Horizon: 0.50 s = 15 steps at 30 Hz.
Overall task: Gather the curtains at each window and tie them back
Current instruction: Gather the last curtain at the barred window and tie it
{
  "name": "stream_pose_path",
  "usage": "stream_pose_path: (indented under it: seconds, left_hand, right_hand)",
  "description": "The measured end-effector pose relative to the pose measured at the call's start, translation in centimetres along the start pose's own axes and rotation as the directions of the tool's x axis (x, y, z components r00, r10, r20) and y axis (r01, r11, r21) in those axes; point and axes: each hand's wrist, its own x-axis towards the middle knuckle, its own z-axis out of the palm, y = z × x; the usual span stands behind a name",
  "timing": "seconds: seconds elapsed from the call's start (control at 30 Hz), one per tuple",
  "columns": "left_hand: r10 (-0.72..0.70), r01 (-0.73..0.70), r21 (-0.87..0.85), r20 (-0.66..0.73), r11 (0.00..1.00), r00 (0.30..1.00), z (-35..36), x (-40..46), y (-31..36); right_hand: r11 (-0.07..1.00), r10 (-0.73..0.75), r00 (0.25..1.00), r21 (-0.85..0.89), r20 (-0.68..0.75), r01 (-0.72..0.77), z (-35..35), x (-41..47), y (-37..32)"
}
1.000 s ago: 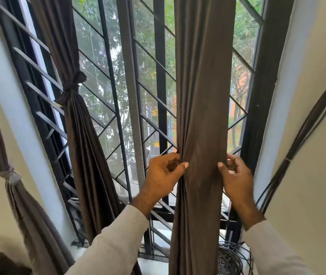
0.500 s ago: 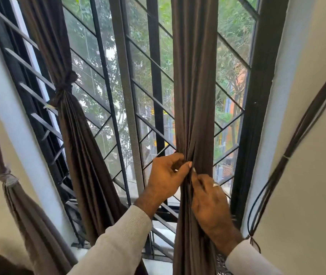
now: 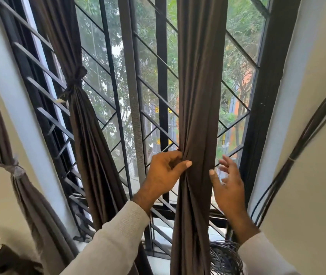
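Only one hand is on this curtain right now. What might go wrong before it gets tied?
The left hand alone pinches the gathered curtain; the right hand hovers open beside it, so the folds may spread again. No tie-back is visible near this panel. The cable coil below might snag the hem.
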Motion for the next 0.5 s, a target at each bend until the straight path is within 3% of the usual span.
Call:
stream_pose_path:
  seconds: [0.03,0.1,0.2,0.27,0.4,0.5]
  left_hand:
    - [0.007,-0.007,-0.008,0.012,1.000,1.000,-0.2,0.0,0.1]
    - [0.001,-0.001,0.005,0.008,1.000,1.000,-0.5,0.0,0.3]
    - [-0.013,0.018,0.097,-0.048,0.995,0.999,-0.8,-0.1,0.5]
    - [-0.027,0.033,0.131,-0.050,0.991,0.998,-0.8,-0.2,0.5]
    - [0.015,0.013,0.254,-0.106,0.967,0.994,-0.8,-0.4,0.7]
    - [0.056,-0.015,0.307,-0.125,0.952,0.991,-0.1,-0.8,1.1]
  right_hand:
    - [0.993,0.078,0.996,0.086,0.048,-0.082,-0.1,0.6,-0.3]
    - [0.987,0.085,0.994,0.135,0.062,-0.092,-0.2,0.9,-0.7]
    - [0.993,-0.097,0.984,-0.088,-0.149,0.085,-0.4,-0.4,-1.3]
    - [0.967,-0.212,0.955,-0.187,-0.205,0.175,0.0,-1.8,-1.7]
    - [0.924,-0.348,0.932,-0.204,-0.102,0.323,0.8,-3.6,-2.6]
    - [0.832,-0.474,0.880,-0.312,0.029,0.459,2.1,-4.6,-2.5]
